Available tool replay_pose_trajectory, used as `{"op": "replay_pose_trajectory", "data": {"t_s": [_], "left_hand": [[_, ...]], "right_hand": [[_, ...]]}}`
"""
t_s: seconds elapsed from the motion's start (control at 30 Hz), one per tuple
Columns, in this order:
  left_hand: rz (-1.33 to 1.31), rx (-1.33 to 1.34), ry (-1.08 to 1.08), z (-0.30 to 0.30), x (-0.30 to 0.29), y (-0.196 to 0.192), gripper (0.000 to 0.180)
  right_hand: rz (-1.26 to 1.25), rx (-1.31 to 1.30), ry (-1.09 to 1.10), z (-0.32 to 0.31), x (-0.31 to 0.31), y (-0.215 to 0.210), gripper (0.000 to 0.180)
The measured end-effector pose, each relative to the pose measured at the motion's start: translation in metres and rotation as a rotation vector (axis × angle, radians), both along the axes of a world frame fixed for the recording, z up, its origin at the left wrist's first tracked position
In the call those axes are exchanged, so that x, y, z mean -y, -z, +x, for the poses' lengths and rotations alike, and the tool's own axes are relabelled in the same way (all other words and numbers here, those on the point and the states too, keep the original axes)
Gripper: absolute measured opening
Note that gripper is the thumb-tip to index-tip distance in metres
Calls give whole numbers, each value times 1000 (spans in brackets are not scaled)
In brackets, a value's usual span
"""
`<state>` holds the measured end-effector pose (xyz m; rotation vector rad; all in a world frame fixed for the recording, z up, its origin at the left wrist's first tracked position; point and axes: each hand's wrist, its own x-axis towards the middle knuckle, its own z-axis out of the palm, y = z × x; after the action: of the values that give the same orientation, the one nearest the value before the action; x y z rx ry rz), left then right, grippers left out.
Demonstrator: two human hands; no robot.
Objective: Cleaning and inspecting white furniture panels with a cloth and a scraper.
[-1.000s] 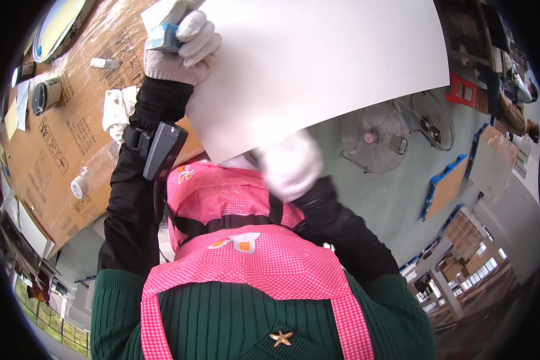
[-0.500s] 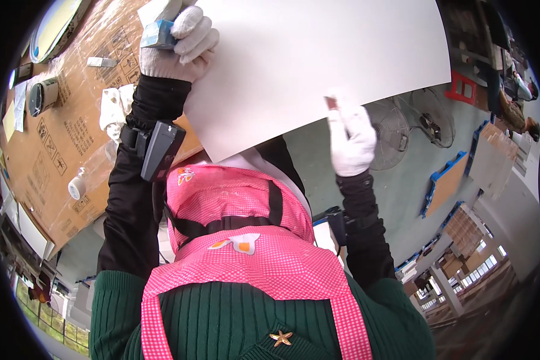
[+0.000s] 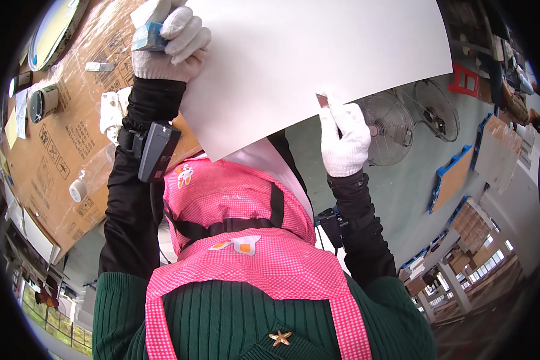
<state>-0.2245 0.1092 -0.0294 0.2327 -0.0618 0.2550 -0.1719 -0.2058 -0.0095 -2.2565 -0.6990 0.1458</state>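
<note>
A large white sheet or panel (image 3: 318,48) fills the upper middle, its near edge slanting over my lap. At its left side my left hand (image 3: 179,45), in a white knit glove, has its fingers curled round a small blue block (image 3: 149,37). Whether that hand also grips the panel, I cannot tell. My right hand (image 3: 345,141), gloved too, is at the panel's near right edge. Between its thumb and fingers it pinches a small flat reddish-brown piece (image 3: 322,101), which lies against the edge.
On the left, a cardboard-covered table (image 3: 60,162) carries a dark-lidded jar (image 3: 44,102), a clear plastic bottle (image 3: 78,189), a white cloth (image 3: 111,114) and a small pale block (image 3: 99,66). To the right stand floor fans (image 3: 390,129), a red stool (image 3: 464,80) and blue-edged pallets (image 3: 450,180).
My right hand has shifted slightly left along the panel's edge with the reddish-brown piece. My left hand sits slightly further left in view, still holding the blue block.
</note>
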Motion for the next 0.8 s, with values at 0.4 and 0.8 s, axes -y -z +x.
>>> {"op": "replay_pose_trajectory", "data": {"t_s": [0.4, 0.8], "left_hand": [[-11, -11, -2, 0, -1, 0, 42], [-74, -31, 22, -6, 1, 4, 43]], "right_hand": [[-105, -31, 93, 12, -6, -9, 26], [110, -217, -12, -26, -26, -7, 22]]}}
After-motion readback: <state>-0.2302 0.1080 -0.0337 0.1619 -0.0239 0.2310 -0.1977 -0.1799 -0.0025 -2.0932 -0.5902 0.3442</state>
